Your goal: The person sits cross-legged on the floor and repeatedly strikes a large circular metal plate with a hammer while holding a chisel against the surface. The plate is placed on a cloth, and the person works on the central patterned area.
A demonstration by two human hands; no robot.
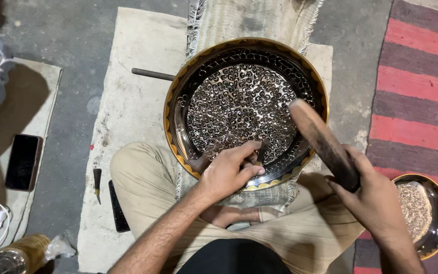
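Observation:
A large round brass tray (245, 46) with a dense engraved scroll pattern rests tilted in front of my crossed legs. My left hand (229, 172) pinches a small dark chisel (261, 152) against the tray's near inner rim. My right hand (368, 195) grips a thick dark wooden mallet (320, 139), its head raised above the tray's right side.
A cloth mat (128, 101) lies under me on the concrete floor. A metal rod (153, 74) sticks out left of the tray. A smaller engraved bowl (427, 213) sits at right on a red striped rug (422, 76). A phone (23, 161), small tools (97, 183) and a cable lie left.

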